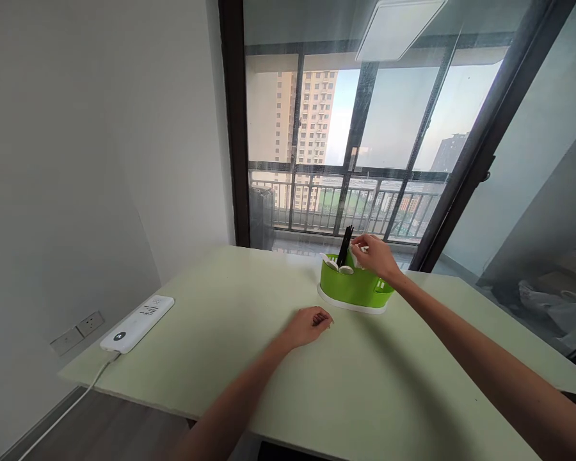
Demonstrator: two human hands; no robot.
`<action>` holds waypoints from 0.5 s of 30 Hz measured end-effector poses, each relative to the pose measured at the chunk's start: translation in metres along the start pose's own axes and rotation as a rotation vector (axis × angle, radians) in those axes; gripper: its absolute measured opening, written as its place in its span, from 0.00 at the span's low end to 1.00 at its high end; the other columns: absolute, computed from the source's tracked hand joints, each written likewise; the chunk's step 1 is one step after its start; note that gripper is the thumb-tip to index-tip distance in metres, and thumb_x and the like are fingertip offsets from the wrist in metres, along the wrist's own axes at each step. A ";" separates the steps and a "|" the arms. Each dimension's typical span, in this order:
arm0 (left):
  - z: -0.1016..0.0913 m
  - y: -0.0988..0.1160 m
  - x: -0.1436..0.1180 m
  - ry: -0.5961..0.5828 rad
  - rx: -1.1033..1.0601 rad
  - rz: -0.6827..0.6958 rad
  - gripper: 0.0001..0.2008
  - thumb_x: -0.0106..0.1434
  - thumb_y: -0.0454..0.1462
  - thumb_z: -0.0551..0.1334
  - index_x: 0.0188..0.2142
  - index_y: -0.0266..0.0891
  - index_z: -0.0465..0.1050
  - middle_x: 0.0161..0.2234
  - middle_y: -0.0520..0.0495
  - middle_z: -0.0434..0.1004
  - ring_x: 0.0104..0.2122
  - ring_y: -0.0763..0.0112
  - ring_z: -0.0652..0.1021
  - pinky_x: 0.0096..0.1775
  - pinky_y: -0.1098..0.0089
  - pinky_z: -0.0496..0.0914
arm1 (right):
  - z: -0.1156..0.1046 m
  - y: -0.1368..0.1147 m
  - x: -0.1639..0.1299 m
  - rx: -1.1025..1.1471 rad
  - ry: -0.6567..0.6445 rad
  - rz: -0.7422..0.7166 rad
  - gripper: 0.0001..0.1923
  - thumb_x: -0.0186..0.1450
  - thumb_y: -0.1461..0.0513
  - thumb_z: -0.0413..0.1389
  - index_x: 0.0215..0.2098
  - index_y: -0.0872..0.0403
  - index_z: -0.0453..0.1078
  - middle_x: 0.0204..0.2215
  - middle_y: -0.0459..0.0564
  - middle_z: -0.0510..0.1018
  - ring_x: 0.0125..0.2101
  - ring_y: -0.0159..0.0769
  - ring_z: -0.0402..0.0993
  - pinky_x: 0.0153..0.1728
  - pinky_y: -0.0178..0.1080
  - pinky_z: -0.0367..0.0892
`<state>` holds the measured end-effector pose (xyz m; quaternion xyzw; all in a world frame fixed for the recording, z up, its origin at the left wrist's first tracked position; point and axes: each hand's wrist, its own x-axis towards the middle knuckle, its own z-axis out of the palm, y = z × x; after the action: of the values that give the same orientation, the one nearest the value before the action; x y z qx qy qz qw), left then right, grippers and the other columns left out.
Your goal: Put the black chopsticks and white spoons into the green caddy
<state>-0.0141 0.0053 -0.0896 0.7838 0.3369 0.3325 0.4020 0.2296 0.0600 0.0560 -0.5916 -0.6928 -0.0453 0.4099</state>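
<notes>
A green utensil holder with a white base stands on the pale green table near its far edge. Black chopsticks and white spoons stick up from it. My right hand reaches over the holder's right side, fingers pinched on something white at its top; what it is I cannot make out. My left hand rests on the table in front of the holder, fingers curled under, holding nothing.
A white power strip lies at the table's left edge, its cable trailing to the floor. Wall sockets sit low on the left wall. A glass balcony door rises behind the table.
</notes>
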 end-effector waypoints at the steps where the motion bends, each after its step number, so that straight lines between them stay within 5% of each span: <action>1: 0.000 0.000 0.000 0.001 0.004 -0.001 0.11 0.65 0.43 0.61 0.38 0.38 0.77 0.34 0.46 0.82 0.35 0.68 0.79 0.40 0.69 0.73 | 0.000 0.001 -0.004 0.019 0.026 -0.001 0.09 0.65 0.59 0.52 0.38 0.54 0.72 0.41 0.54 0.79 0.39 0.41 0.76 0.40 0.41 0.69; 6: 0.001 0.000 0.001 0.002 0.012 0.004 0.11 0.65 0.43 0.61 0.37 0.39 0.77 0.34 0.46 0.82 0.34 0.68 0.79 0.40 0.69 0.73 | -0.003 -0.007 -0.042 0.121 0.239 -0.120 0.07 0.65 0.60 0.51 0.38 0.51 0.70 0.38 0.52 0.77 0.39 0.42 0.74 0.41 0.43 0.68; 9: 0.001 0.001 0.001 0.005 0.008 0.006 0.11 0.65 0.44 0.61 0.37 0.39 0.76 0.34 0.46 0.82 0.34 0.68 0.79 0.40 0.69 0.73 | -0.001 -0.013 -0.070 0.136 0.237 -0.212 0.07 0.68 0.61 0.49 0.39 0.50 0.69 0.38 0.51 0.76 0.39 0.41 0.73 0.41 0.43 0.68; 15: -0.001 0.002 0.000 -0.010 0.019 -0.019 0.12 0.65 0.45 0.61 0.38 0.39 0.77 0.35 0.46 0.82 0.35 0.67 0.80 0.41 0.69 0.73 | 0.002 -0.006 -0.085 -0.058 0.322 -0.309 0.13 0.70 0.59 0.51 0.52 0.49 0.69 0.52 0.57 0.73 0.55 0.49 0.68 0.54 0.52 0.63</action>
<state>-0.0142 0.0043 -0.0874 0.7861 0.3455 0.3214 0.3993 0.2201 -0.0077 0.0042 -0.4753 -0.6990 -0.2214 0.4863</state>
